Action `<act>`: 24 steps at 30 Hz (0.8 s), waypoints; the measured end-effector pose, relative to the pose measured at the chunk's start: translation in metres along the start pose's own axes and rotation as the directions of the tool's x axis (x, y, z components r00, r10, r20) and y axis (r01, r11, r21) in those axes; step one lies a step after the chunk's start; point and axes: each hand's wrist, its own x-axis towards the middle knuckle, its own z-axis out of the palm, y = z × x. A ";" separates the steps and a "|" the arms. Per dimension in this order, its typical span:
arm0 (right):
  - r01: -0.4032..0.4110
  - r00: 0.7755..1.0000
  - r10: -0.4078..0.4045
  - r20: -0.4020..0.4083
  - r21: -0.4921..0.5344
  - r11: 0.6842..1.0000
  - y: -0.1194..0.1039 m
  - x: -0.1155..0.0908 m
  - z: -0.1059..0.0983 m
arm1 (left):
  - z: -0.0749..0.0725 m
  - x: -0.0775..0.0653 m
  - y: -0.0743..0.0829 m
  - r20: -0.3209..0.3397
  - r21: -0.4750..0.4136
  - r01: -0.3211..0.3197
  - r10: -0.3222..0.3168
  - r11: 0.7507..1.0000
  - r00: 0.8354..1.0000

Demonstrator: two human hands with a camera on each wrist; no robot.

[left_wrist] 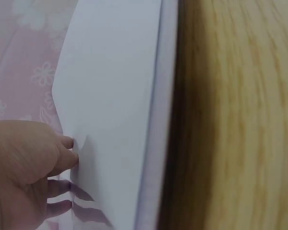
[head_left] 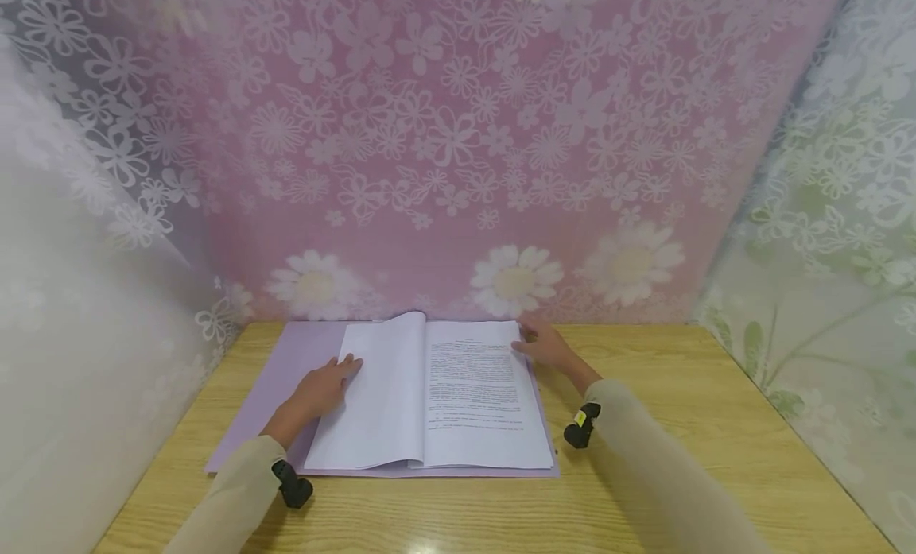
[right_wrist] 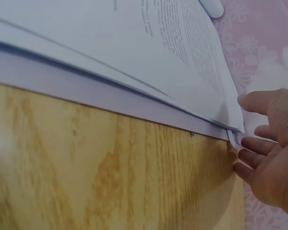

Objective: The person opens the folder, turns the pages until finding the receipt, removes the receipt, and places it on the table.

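A lavender folder (head_left: 286, 355) lies spread on the table with a stack of white sheets in it. On the right is a printed page (head_left: 475, 447); on the left, a blank turned sheet (head_left: 386, 395) bulges up along the middle. My left hand (head_left: 322, 389) rests at the left edge of the blank sheet, and the left wrist view shows its fingertips touching that edge. My right hand (head_left: 549, 347) is at the stack's top right corner. In the right wrist view, its thumb (right_wrist: 254, 101) touches the page's edge while the other fingers spread beside the corner.
The wooden table (head_left: 644, 363) extends right of the folder and in front of it. A pink flowered cloth (head_left: 444, 141) hangs close behind the table's far edge. Pale patterned cloths rise at both sides. Each sleeve carries a small black device (head_left: 581, 425).
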 end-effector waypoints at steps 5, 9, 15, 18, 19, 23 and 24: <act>0.003 1.000 -0.004 -0.013 -0.032 0.999 -0.004 0.000 0.003 | 0.000 0.000 0.000 -0.006 -0.019 -0.003 0.003 1.000 1.000; -0.014 1.000 0.013 -0.017 -0.055 0.998 -0.008 0.000 0.004 | 0.000 -0.002 0.001 -0.024 -0.027 -0.002 0.002 1.000 1.000; -0.057 0.998 0.057 -0.021 0.003 0.998 -0.012 -0.001 0.005 | 0.003 0.000 0.001 -0.007 -0.030 0.012 -0.012 0.999 1.000; -0.043 0.998 0.045 -0.044 0.050 0.998 -0.015 -0.003 0.005 | 0.003 0.000 0.000 0.004 -0.023 0.024 -0.024 0.999 1.000; -0.029 0.998 0.032 -0.056 0.064 0.998 -0.016 -0.004 0.005 | 0.003 0.000 0.001 0.006 -0.023 0.028 -0.028 0.999 1.000; 0.020 0.994 -0.009 -0.106 0.110 0.994 -0.021 -0.006 0.005 | 0.003 0.000 0.001 0.009 -0.040 0.039 -0.039 0.998 0.999; 0.026 0.993 -0.013 -0.114 0.119 0.993 -0.022 -0.006 0.005 | 0.003 0.000 0.001 0.009 -0.042 0.040 -0.040 0.998 0.999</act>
